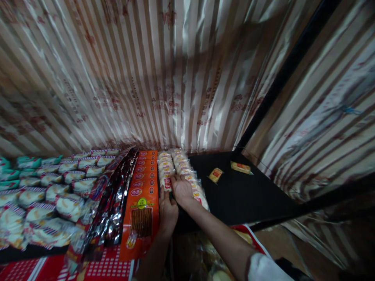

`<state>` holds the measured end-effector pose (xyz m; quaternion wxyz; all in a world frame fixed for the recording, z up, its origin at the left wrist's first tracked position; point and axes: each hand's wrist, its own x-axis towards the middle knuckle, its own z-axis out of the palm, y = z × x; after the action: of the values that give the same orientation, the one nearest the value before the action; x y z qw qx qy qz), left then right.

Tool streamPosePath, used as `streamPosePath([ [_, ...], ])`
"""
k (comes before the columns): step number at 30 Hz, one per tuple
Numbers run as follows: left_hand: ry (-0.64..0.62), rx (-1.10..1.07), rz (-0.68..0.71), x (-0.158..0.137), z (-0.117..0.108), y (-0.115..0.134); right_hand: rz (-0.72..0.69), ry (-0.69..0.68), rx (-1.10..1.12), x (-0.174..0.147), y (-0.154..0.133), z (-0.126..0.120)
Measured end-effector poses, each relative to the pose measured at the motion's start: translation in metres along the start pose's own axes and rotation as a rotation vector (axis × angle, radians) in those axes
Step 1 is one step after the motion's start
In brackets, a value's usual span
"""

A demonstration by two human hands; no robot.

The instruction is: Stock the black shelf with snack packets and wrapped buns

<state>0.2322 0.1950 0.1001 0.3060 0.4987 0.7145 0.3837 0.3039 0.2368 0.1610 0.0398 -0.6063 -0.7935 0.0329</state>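
Two columns of small white snack packets with red and yellow labels lie on a black shelf. At the front of the left column is a white snack packet (167, 184) with a red label. My left hand (169, 212) grips its near edge, fingers pointing away from me. From the right, my right hand (182, 190) has its curled fingers on the same packet's side. That hand partly covers the right column of packets (191, 176). Just left of my hands lie overlapping orange snack bags (142, 203).
Dark shiny bags (113, 199) and rows of white bread packets (58, 191) fill the left. Two loose yellow packets (216, 175) lie on the black shelf (234, 199) at right. A red-rimmed crate (258, 242) stands below. Striped sheeting (175, 78) hangs behind; a dark post (281, 82) slants right.
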Motion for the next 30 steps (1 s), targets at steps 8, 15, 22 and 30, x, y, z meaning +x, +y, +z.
streamPosePath([
  [8, 0.018, 0.036, 0.003, 0.000, 0.002, 0.002, -0.001, 0.039, -0.004, 0.006, 0.000, 0.005],
  [15, -0.034, 0.128, 0.000, -0.006, -0.003, 0.009, 0.000, 0.111, 0.015, 0.001, 0.000, 0.009],
  [22, -0.002, 0.067, 0.116, -0.036, -0.016, 0.019, -0.056, 0.350, 0.200, -0.039, 0.014, 0.005],
  [30, -0.337, -0.108, 0.330, -0.127, 0.003, 0.021, 0.144, 0.584, 0.438, -0.161, 0.076, 0.014],
])
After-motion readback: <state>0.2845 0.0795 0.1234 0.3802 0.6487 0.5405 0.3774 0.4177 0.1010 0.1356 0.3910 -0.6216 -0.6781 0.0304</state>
